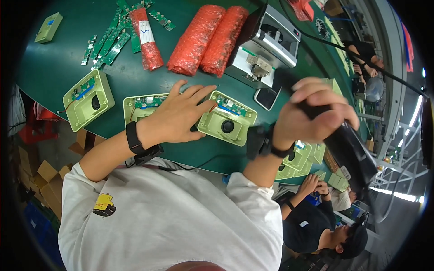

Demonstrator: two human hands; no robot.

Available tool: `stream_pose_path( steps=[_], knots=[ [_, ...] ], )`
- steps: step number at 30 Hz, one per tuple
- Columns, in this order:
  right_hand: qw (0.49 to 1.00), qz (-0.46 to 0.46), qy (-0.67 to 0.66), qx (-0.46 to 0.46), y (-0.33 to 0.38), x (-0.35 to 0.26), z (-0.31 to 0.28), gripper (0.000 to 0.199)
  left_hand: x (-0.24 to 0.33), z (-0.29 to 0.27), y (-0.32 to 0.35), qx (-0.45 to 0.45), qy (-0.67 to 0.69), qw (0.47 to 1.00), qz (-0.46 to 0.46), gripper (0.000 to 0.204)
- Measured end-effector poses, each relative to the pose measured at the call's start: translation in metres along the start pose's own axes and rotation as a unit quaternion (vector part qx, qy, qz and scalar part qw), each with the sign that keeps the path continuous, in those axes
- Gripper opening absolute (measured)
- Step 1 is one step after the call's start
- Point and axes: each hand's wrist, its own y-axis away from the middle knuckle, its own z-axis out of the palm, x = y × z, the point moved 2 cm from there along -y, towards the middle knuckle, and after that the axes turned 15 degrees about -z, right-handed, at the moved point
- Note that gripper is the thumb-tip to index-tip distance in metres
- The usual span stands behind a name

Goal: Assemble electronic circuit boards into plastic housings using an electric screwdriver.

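Note:
My left hand reaches over the table with its fingers spread. Its fingertips and thumb lie at the left edge of a pale green plastic housing, which holds a green circuit board and a round black speaker. Red wires show near the index fingertip. Partly under that hand is a second green housing with a board. Raised at the right, my right hand is wrapped round a black electric screwdriver. Motion smears the hand and the tool's upper end.
Another housing stands at the left; several more sit by my right elbow. Loose circuit boards, red bubble-wrap rolls, a silver screw-feeder-like machine and a phone-like device lie beyond. A co-worker sits right.

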Motion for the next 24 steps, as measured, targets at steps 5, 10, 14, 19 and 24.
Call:
stream_pose_path(
  steps=[5, 10, 14, 19, 24],
  knots=[
    [0.964, -0.145, 0.224, 0.006, -0.013, 0.04, -0.019, 0.012, 0.003, -0.001, 0.001, 0.009, -0.006, 1.0, 0.008, 0.077],
    [0.99, 0.035, 0.134, 0.02, -0.016, 0.013, -0.01, 0.012, -0.002, -0.001, -0.003, 0.003, 0.015, 1.0, 0.002, 0.077],
    [0.978, 0.16, 0.133, 0.02, 0.014, 0.022, -0.004, 0.013, -0.004, 0.002, 0.0, -0.005, 0.031, 0.999, -0.005, 0.079],
    [0.956, 0.263, 0.127, 0.004, 0.017, 0.015, -0.009, 0.015, -0.005, 0.003, -0.002, 0.003, 0.039, 0.999, -0.004, 0.079],
    [0.964, 0.265, 0.011, 0.011, 0.036, -0.023, 0.002, 0.02, -0.005, 0.003, -0.001, -0.013, 0.034, 0.999, -0.01, 0.078]
  ],
)
